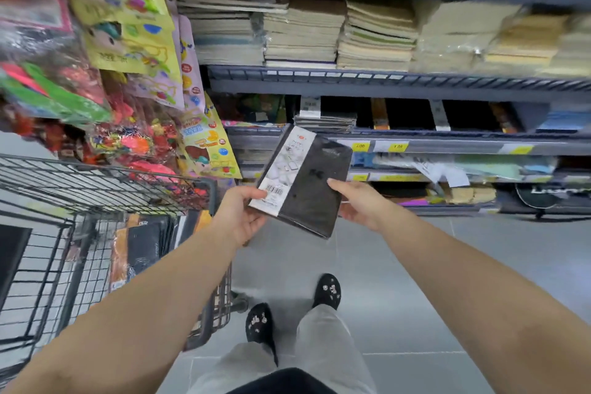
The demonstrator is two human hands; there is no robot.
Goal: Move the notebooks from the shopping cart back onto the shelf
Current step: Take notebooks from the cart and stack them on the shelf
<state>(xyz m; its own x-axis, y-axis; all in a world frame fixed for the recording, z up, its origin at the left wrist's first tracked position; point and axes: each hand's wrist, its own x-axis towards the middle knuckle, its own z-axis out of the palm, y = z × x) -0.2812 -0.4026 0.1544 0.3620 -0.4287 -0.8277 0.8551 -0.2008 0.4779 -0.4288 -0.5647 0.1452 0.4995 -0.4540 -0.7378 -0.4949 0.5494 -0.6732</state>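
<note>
Holding the notebook (303, 182) mid-frame, left hand (238, 214) and right hand (361, 203) fingers clamped on its edges, I should slide it flat onto the shelf (415, 145) above.

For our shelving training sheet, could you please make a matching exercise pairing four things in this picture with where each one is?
Things:
1. black notebook
2. shopping cart
3. stack of notebooks
4. yellow price tags

Places:
A. on the front edge of a shelf
B. held between the left hand and right hand
C. on the shelf just above the held notebook
D. at the left, with more notebooks inside

Pairs: 1-B, 2-D, 3-C, 4-A
</note>
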